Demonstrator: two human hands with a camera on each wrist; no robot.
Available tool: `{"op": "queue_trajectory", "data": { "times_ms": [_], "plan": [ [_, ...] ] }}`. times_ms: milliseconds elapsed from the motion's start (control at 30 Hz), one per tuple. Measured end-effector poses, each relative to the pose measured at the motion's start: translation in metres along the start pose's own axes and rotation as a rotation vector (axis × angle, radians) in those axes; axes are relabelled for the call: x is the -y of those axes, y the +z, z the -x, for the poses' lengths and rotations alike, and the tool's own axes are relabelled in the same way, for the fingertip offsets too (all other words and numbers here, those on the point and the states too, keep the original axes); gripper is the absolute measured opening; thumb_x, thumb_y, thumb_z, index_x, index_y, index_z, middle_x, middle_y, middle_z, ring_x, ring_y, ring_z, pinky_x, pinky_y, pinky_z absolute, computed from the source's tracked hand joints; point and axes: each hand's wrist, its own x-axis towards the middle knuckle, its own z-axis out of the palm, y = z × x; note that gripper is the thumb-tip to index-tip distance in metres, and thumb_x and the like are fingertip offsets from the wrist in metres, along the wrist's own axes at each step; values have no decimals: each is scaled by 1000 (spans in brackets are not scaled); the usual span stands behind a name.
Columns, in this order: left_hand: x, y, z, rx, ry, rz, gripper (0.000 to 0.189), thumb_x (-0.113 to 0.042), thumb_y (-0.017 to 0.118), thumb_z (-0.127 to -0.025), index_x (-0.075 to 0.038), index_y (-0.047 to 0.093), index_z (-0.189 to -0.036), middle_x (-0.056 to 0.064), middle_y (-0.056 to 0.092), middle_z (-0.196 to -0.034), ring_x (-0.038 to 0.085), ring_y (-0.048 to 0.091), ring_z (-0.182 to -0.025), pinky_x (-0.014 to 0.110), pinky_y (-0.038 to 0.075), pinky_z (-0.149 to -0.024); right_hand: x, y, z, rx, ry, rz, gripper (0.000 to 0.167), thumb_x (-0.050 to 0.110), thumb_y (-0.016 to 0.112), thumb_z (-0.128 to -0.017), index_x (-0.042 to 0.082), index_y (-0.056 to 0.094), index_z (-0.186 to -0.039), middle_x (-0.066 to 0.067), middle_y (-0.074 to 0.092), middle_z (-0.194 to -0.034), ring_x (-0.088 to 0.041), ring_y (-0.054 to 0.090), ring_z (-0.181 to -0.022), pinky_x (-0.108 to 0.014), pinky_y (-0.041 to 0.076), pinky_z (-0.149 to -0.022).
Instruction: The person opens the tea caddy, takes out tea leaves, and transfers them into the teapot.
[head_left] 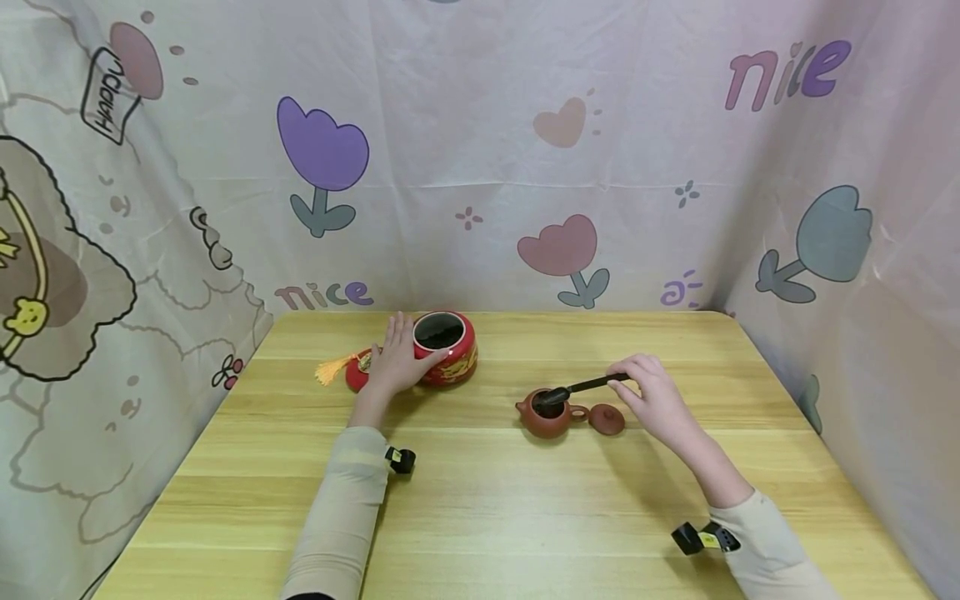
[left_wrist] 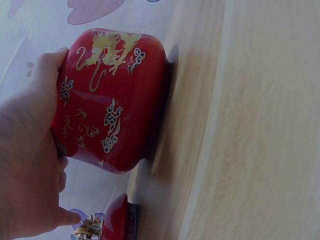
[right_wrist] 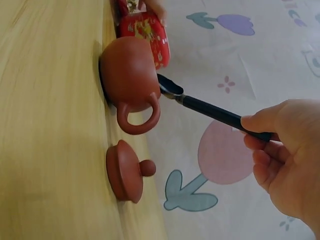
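Observation:
A red jar (head_left: 448, 372) with gold dragon decoration stands uncovered at the back, with dark contents inside. My left hand (head_left: 397, 360) rests against its left side, thumb across the front near the rim, other fingers extended; in the left wrist view the hand (left_wrist: 25, 155) lies along the jar (left_wrist: 112, 100). Between the thumb and curled fingers of my right hand (head_left: 657, 402) is the handle of a black scoop (head_left: 596, 383). The scoop's head is tilted at the mouth of a small brown clay teapot (head_left: 546, 425), which has dark material inside. The right wrist view shows the scoop (right_wrist: 215, 112) at the teapot's rim (right_wrist: 132, 72).
The teapot's lid (head_left: 607, 419) lies beside its handle. Partly behind my left hand is the jar's red lid (head_left: 356, 374) with a yellow tassel (head_left: 332, 369). A patterned cloth (head_left: 450, 167) hangs behind the wooden table (head_left: 480, 517).

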Motion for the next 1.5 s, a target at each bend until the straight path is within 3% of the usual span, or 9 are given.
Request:
{"op": "queue_trajectory", "data": {
  "times_ms": [200, 600, 833, 1200, 1500],
  "plan": [
    [1, 0, 1, 3, 2, 2, 117, -87, 42, -77, -12, 3, -158, 8, -12, -165, 32, -5, -153, 70, 9, -116, -8, -5, 6, 20, 79, -30, 14, 8, 68, -90, 4, 70, -104, -9, 68, -101, -15, 50, -87, -23, 41, -66],
    [2, -1, 1, 3, 2, 9, 116, -86, 43, -78, -12, 3, -158, 7, -13, -165, 30, -9, -153, 69, 8, -117, -19, -8, 3, 9, 169, -97, 15, 12, 66, -93, 3, 70, -104, -11, 67, -98, -2, 44, -73, -19, 40, -63],
    [1, -2, 2, 1, 3, 13, 115, -85, 43, -78, -13, 3, -158, 6, -13, -165, 28, -10, -153, 69, 8, -117, -16, -7, -15, 30, 195, -122, 17, 18, 64, -95, 6, 70, -105, -9, 65, -97, -5, 45, -75, -20, 40, -65],
    [-1, -1, 1, 16, -2, 9, 117, -87, 40, -78, -12, -2, -158, 6, -13, -165, 27, -11, -153, 67, 5, -118, -2, 3, -56, 37, 161, -174, 18, 18, 65, -94, 4, 70, -104, -9, 62, -89, -10, 47, -73, -22, 40, -64],
    [1, 1, 0, 8, -1, -5, 118, -89, 39, -76, -12, -1, -158, 5, -12, -165, 27, -10, -154, 67, 6, -118, 8, 20, -90, 98, 168, -242, 20, 20, 64, -95, 4, 69, -107, -12, 62, -96, -19, 50, -79, -29, 42, -69]
  ]
}}
